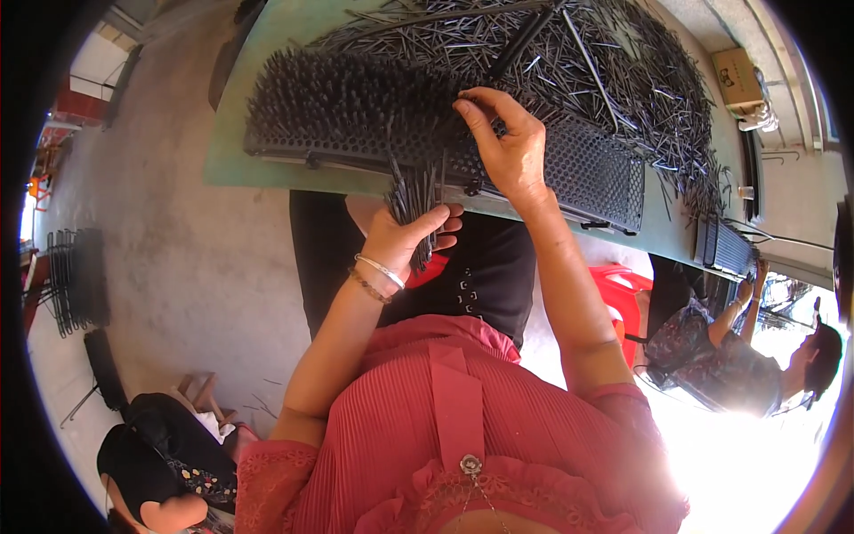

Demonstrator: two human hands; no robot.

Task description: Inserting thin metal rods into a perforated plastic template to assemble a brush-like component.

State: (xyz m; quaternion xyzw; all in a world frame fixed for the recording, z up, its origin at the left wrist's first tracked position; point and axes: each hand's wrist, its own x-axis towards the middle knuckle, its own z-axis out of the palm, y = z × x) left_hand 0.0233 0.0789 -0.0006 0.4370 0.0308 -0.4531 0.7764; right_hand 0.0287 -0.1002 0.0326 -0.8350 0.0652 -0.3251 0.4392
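Note:
My left hand (396,233), just off the table's near edge, is closed around a bundle of thin dark strips (411,191) that point upward. Over the long black perforated board (592,173), my right hand (516,153) has thumb and forefinger pinched together at the border of the filled part. Whatever is between those fingertips is too small to make out. Left of this hand, upright dark strips (347,93) stand densely in the holes like bristles. To its right the holes are bare. Behind the board lies a large loose pile of similar strips (649,89).
The board rests on a green table (229,160). Dark bars (525,40) lie across the pile. A person (729,356) at the right works at another perforated board (725,245). Another person (169,454) is at lower left. A red plastic seat (623,298) stands beside me.

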